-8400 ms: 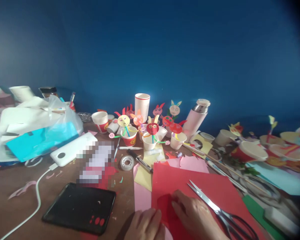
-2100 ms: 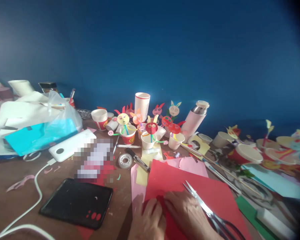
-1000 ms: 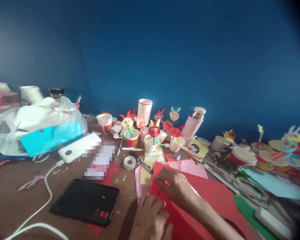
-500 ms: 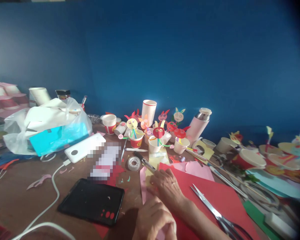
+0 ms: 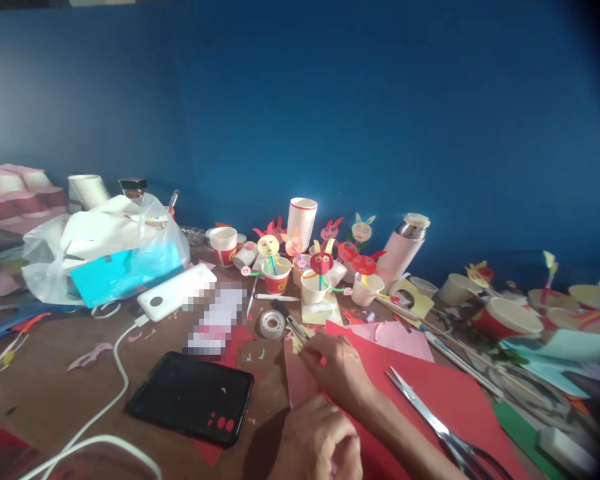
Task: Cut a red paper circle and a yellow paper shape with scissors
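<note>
My right hand [image 5: 341, 367] lies over a large red sheet of paper [image 5: 405, 373], its fingers bent down and closed at the sheet's left edge. A pink paper strip [image 5: 300, 377] and a bit of yellow paper [image 5: 296, 341] show beside those fingertips; what they grip is hidden. Nearer to me, my left hand [image 5: 313, 437] is closed with curled fingers, and I cannot make out what is in it. Scissors [image 5: 430, 417] rest on the red sheet, right of my right forearm. A dark pen [image 5: 295, 325] lies just beyond my right fingertips, next to a tape roll [image 5: 272, 325].
Paper cups [image 5: 316, 287] with paper animal figures stand at the back before a pink flask [image 5: 403, 250]. Leftward lie a black phone case [image 5: 193, 398], a white power bank [image 5: 177, 292] with a cable, and a plastic bag [image 5: 50, 267]. More cups [image 5: 505, 317] crowd the right.
My right hand's fingers have curled in more, and less yellow paper shows beside them, with more of the pink strip visible. The camera view has shifted slightly.
</note>
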A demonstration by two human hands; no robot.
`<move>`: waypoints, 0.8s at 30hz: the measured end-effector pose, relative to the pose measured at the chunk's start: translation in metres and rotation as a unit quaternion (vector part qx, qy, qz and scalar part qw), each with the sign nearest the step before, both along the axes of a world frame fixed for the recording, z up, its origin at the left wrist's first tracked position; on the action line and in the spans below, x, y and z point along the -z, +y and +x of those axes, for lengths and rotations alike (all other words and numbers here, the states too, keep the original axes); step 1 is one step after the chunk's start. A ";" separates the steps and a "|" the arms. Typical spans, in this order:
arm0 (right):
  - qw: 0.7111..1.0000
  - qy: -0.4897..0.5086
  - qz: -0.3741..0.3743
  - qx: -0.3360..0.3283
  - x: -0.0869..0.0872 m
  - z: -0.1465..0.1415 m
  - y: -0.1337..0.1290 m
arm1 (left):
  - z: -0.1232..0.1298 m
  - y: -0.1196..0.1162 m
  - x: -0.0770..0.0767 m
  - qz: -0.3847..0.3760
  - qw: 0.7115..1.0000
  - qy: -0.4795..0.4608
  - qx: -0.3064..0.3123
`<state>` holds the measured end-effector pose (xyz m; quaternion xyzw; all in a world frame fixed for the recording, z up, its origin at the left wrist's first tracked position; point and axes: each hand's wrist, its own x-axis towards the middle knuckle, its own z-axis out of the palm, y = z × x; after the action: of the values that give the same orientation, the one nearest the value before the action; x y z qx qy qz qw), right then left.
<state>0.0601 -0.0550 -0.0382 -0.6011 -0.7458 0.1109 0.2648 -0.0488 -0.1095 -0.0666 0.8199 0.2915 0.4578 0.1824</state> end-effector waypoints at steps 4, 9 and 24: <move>0.991 0.132 -0.022 0.011 -0.010 0.002 0.003 | 0.001 -0.001 0.014 -0.065 0.996 0.062 -0.017; 0.962 0.268 -0.053 0.012 -0.016 0.004 0.012 | 0.004 0.000 0.032 -0.075 0.985 0.153 -0.034; 0.971 0.057 0.200 0.120 -0.042 0.104 -0.094 | -0.011 0.001 0.008 -0.001 0.998 0.061 0.013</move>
<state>0.1639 -0.1493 0.0039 -0.6138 -0.6591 -0.0393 0.4327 -0.0603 -0.1081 -0.0750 0.8499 0.2922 0.4040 0.1706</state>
